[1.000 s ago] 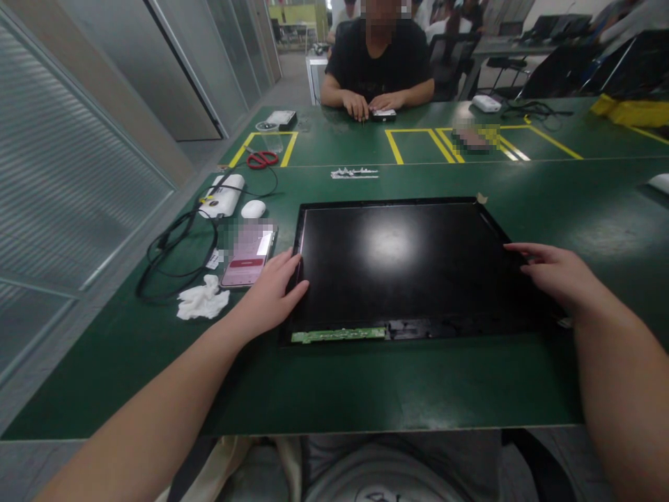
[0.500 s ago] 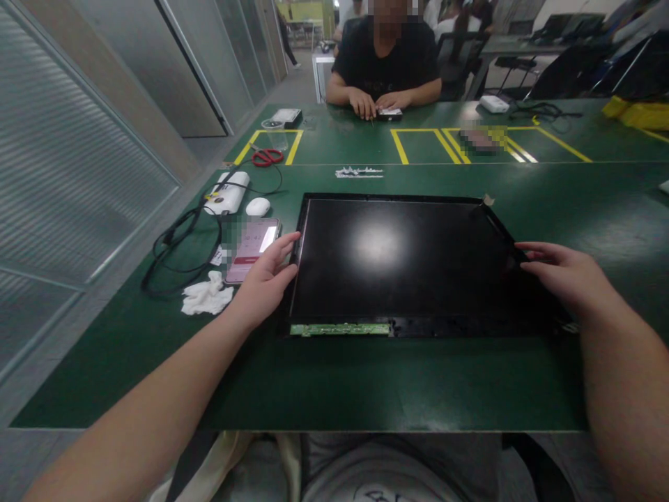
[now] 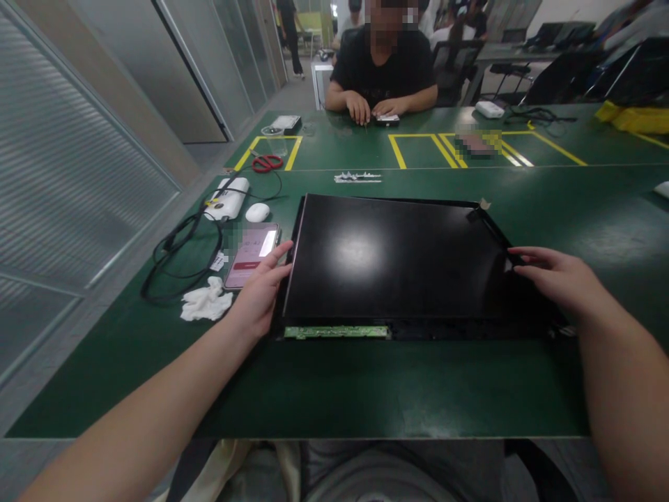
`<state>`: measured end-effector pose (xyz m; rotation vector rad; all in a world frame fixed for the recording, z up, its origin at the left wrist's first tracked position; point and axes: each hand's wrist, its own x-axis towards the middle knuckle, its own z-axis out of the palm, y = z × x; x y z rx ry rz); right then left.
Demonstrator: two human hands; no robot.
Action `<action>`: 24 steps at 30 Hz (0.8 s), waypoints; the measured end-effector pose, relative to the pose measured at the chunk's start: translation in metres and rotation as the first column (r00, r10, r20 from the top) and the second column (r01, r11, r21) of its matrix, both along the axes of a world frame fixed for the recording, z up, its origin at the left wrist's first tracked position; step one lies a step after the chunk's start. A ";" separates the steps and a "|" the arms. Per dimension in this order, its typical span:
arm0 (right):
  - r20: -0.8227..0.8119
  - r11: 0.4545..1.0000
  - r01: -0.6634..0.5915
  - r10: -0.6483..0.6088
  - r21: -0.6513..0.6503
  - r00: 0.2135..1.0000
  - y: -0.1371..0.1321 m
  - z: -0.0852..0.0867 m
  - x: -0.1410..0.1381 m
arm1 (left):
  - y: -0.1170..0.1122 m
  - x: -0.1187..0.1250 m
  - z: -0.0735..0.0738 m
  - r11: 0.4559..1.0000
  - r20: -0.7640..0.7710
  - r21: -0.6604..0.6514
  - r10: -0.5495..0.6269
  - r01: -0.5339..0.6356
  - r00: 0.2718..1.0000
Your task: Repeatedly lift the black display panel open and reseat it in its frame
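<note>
Grip: black panel (image 3: 397,258) is clasped at its sides by L hand (image 3: 258,296) & R hand (image 3: 559,279); green worktop (image 3: 366,383) beneath, glass partition (image 3: 78,174) beyond L grip.

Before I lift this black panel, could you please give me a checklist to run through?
1. The left hand at the left edge of the panel: ok.
2. The right hand on its right edge: ok.
3. Left fingers hooked under that edge: cannot tell.
4. The green circuit strip free of both hands: ok.
5. The phone well clear of the left hand: not ok, it lies right beside it.
</note>
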<state>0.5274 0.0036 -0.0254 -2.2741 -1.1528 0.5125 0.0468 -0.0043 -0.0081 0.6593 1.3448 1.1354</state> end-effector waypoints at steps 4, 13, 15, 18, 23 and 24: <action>-0.002 0.999 -0.028 0.028 -0.031 1.000 0.000 -0.002 0.003 | -0.001 0.000 0.000 0.999 0.020 0.016 -0.045 0.044 0.999; 0.062 0.990 -0.130 0.133 -0.047 0.989 0.003 -0.011 0.014 | -0.003 -0.001 0.000 0.996 -0.008 0.039 -0.084 0.084 0.996; 0.076 0.987 -0.154 0.158 -0.055 0.985 0.005 -0.013 0.015 | -0.002 -0.002 0.001 0.994 -0.006 0.054 -0.097 0.097 0.995; 0.090 0.985 -0.165 0.169 -0.051 0.982 0.006 -0.014 0.017 | -0.001 -0.003 0.003 0.989 0.032 0.098 -0.116 0.113 0.993; 0.119 0.980 -0.187 0.195 -0.070 0.974 0.006 -0.014 0.018 | -0.006 -0.004 0.005 0.950 0.017 0.236 -0.215 0.205 0.977; 0.134 0.979 -0.191 0.199 -0.074 0.971 0.006 -0.014 0.018 | -0.008 -0.005 0.005 0.938 -0.001 0.266 -0.230 0.222 0.973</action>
